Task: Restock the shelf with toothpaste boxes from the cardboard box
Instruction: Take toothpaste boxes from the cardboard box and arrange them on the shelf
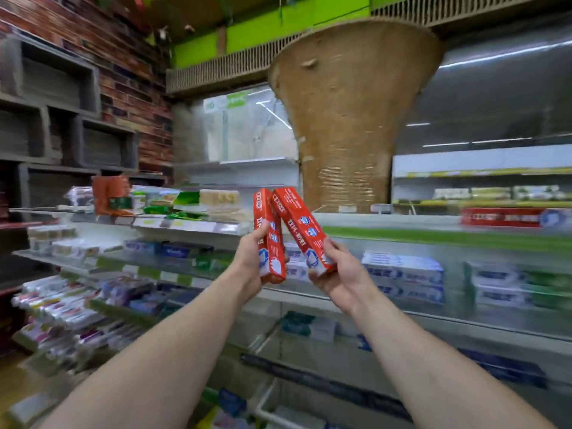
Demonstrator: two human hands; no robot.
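Observation:
I hold two red toothpaste boxes up in front of the shelves. My left hand (247, 261) grips the lower end of one red box (268, 233), which stands almost upright. My right hand (335, 270) grips the lower end of the other red box (298, 226), which leans to the left so that the two top ends meet. A matching red toothpaste box (507, 217) lies flat on the top shelf (402, 222) at the right. The cardboard box is out of view.
Tiers of shelves hold blue-and-white toothpaste boxes (402, 270) at the right and green, orange and white packs (173, 202) at the left. A wide woven pillar (349, 119) rises behind the top shelf. Grey crates on a brick wall (133, 57) fill the far left.

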